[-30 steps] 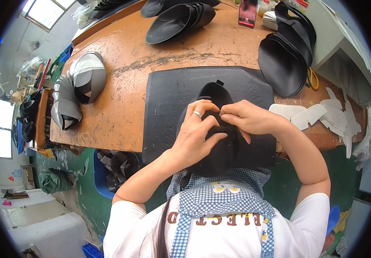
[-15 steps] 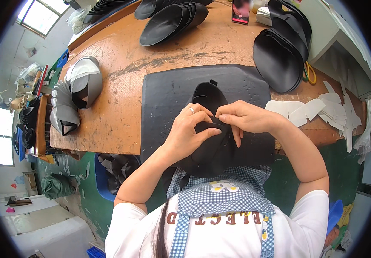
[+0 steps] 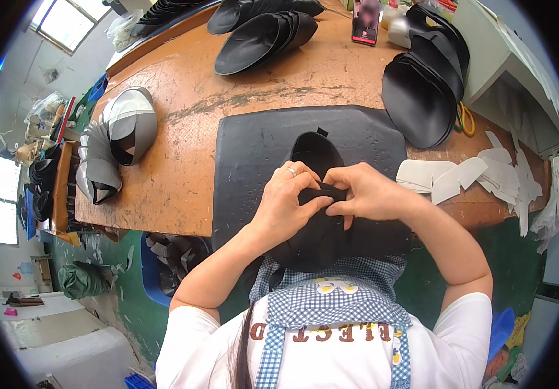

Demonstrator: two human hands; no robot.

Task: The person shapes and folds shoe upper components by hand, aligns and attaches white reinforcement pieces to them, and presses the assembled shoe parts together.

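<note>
A black shoe upper (image 3: 315, 148), with a small tab at its far end, lies on a dark rubber mat (image 3: 247, 146) in front of me. My left hand (image 3: 282, 198) pinches the edge of its near part between thumb and fingers; a ring shows on one finger. My right hand (image 3: 369, 192) is closed on the same folded edge, just right of the left hand. Both hands nearly touch over the upper's middle. The near part of the upper is dark against the mat and hard to make out.
Nested black uppers (image 3: 256, 42) lie at the back, with another stack (image 3: 419, 97) at the right by yellow-handled scissors (image 3: 466, 120). Grey uppers (image 3: 138, 123) curve along the left. White cut pieces (image 3: 457, 178) and a phone (image 3: 365, 23) are on the right. A blue bin (image 3: 153, 275) of scraps stands below.
My right hand's fingers have curled in and its thumb has come down to the folded edge beside my left thumb. The left hand keeps its pinch. The view has shifted slightly.
</note>
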